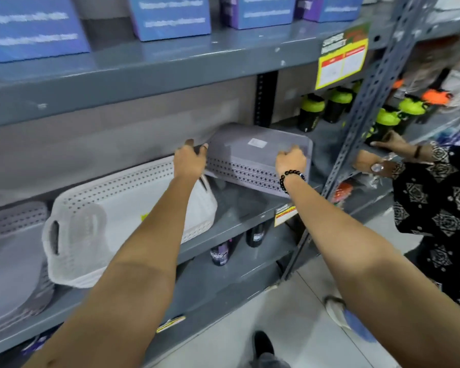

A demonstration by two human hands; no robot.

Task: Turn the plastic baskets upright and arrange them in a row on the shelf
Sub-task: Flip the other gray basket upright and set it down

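Grey basket [258, 158], base up and tilted, being lifted off the grey shelf [239, 208], left hand [189, 158] clamped on its left end, right hand [290, 159] clamped on its near right corner. White basket [128, 216] sitting upright just left, further grey baskets [14, 251] stacked beyond.

Grey steel shelving [170, 62] — pale (tiled) floor [303, 328]
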